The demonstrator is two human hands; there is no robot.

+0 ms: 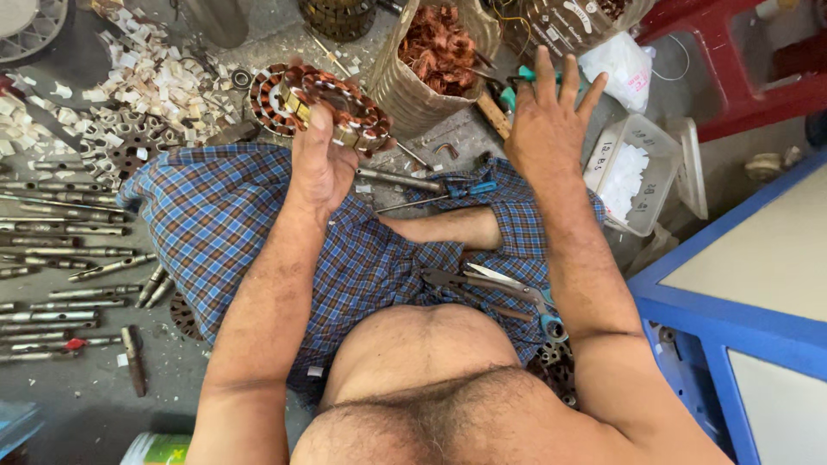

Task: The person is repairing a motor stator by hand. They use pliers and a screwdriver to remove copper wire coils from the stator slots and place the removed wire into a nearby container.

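**Stator in hand, windings still on**

The person's left hand [320,159] grips a ring-shaped motor stator [332,103], fingers closed on its near edge, holding it up above the checked cloth [224,215] on the lap. The right hand [544,129] hovers with fingers spread, holding nothing. Copper coils remain around the stator's core (so stripping looks unfinished), while a sack of pulled copper wire [438,47] stands just beyond. Pliers [491,284] lie on the lap, untouched.
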